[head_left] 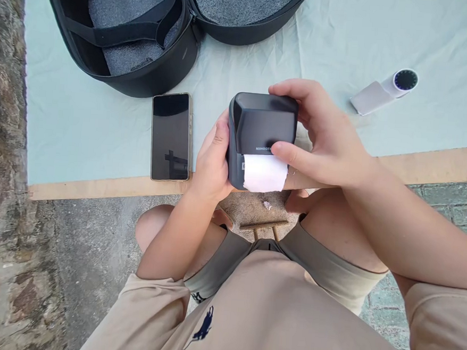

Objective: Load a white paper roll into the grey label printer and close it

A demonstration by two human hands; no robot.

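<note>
A dark label printer (266,125) with NIIMBOT lettering is held up over the table's front edge. White label paper (265,173) with a ragged end sticks out of its near side. My left hand (214,160) is wrapped round the printer's left side, thumb along the edge. On the right, my right hand (322,136) grips it too, with the thumb on the lid near the lettering and a finger at the far top corner. The underside of the printer and some fingertips are hidden.
A smartphone (171,137) lies left of my hands. Behind it stands an open black zippered case (161,66) with grey foam and a strap. A white label roll (387,90), partly unrolled, rests at right. The light cloth (87,149) covers the table; a paper scrap (267,205) lies below.
</note>
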